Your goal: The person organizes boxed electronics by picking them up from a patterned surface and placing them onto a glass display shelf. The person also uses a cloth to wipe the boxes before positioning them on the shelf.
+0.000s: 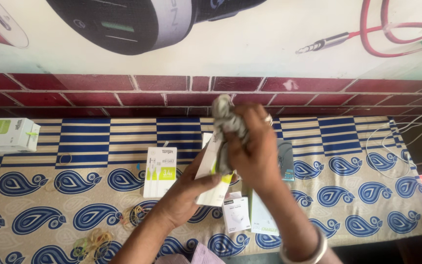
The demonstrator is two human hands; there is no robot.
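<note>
My left hand [186, 193] holds a slim white box with a yellow-green stripe [210, 171], tilted upright over the patterned cloth. My right hand [252, 151], with a ring on one finger and a bangle at the wrist, grips a crumpled grey rag [226, 120] and presses it against the upper part of that box. A similar white and green cable box [160, 171] lies flat on the cloth just left of my hands. A small white charger box [236, 214] and another flat white box [261, 217] lie under my right forearm.
A white and green box [6, 135] stands at the far left. Rubber bands [94, 242] lie scattered at the front left. White cables [396, 142] trail at the right edge. A red brick ledge [123, 93] and a wall poster rise behind the blue paisley tablecloth [357, 195].
</note>
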